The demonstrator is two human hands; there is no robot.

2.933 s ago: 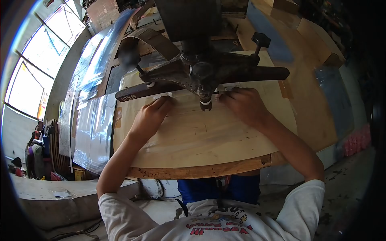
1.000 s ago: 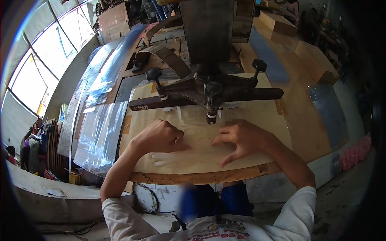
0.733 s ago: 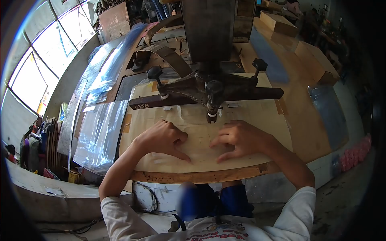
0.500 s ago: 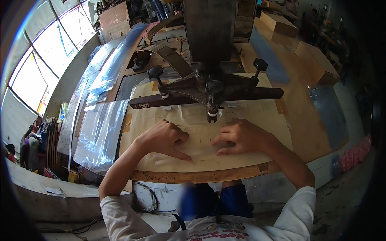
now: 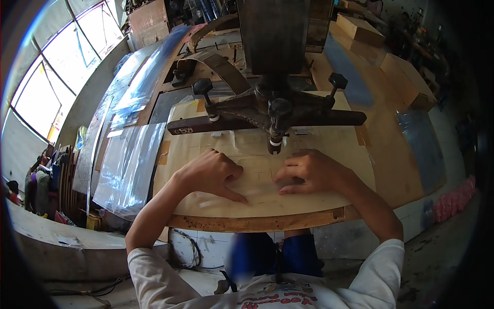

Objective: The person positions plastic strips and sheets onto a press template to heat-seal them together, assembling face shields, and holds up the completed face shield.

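Observation:
My left hand (image 5: 212, 176) rests palm down on the left of a cream-coloured sheet (image 5: 247, 206), its thumb stretched out away from bent fingers. Opposite it, my right hand (image 5: 310, 173) lies low over the same sheet, with fingers curved and the thumb apart. Neither hand is wrapped around anything. Faint pencil-like marks and a glossy patch show between the hands; whether a clear film lies there I cannot tell. Just beyond my fingertips hangs the dark metal press head (image 5: 277, 110), with a crossbar (image 5: 329, 119) fixed across it.
Clear plastic sheets (image 5: 128, 170) lie on the left. Cardboard boxes (image 5: 406, 80) and blue film (image 5: 419, 144) sit on the right. A wooden strip (image 5: 257, 223) forms the front edge. Black knobs (image 5: 337, 81) stick up from the press. Pink wrapping (image 5: 455, 198) lies at far right.
The view has shifted slightly, so the press and table sit a little differently in it. Both hands keep nearly the same pose and place on the sheet.

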